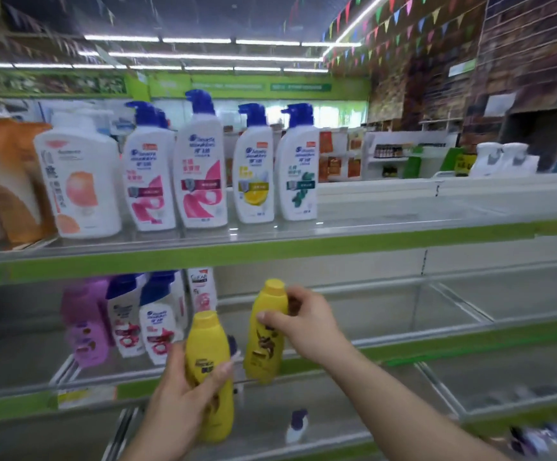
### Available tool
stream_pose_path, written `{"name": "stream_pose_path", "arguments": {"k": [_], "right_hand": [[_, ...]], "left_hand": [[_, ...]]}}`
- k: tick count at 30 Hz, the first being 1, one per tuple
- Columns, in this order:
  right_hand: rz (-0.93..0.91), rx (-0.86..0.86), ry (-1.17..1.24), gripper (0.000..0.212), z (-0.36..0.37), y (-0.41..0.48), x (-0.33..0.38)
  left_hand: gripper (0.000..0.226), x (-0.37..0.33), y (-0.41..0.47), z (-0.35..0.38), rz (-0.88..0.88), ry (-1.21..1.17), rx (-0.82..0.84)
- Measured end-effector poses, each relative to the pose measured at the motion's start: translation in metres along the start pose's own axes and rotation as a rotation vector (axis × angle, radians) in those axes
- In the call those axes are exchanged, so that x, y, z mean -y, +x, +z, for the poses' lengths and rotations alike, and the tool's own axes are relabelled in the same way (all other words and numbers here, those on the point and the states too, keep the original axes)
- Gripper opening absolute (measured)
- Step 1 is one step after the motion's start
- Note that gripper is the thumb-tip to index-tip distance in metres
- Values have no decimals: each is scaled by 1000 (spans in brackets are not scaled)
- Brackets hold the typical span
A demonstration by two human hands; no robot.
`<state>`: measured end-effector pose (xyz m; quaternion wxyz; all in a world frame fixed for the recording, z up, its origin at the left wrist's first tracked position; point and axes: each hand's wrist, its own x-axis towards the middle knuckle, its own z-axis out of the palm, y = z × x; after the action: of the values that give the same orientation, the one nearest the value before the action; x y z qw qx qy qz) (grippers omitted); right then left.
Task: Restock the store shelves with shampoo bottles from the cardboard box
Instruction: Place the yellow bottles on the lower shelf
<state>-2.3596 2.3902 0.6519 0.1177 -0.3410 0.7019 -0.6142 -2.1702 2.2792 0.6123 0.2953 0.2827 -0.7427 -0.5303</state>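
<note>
Fingers of left hand (177,404) clasped yellow bottle (207,361); right hand (307,322) gripped second yellow bottle (265,331) | neither yet set on middle shelf (436,341) | restocking likely partway

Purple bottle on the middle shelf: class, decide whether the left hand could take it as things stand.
Probably not yet: the left hand grips a yellow bottle, though nothing stands in front of the purple bottle.
</note>
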Motion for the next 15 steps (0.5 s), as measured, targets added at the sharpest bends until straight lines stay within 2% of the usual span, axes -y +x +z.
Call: {"name": "stream_pose_path", "arguments": {"k": [3, 9, 15], "right_hand": [[34, -15, -68, 40, 0, 25, -11], [66, -37, -273, 48, 14, 65, -12], [142, -53, -386, 31, 36, 102, -17]], "left_hand": [[52, -6, 6, 8, -41, 9, -40], [47, -5, 29, 6, -16, 17, -26], [41, 2, 52, 1, 21, 12, 6]]}}
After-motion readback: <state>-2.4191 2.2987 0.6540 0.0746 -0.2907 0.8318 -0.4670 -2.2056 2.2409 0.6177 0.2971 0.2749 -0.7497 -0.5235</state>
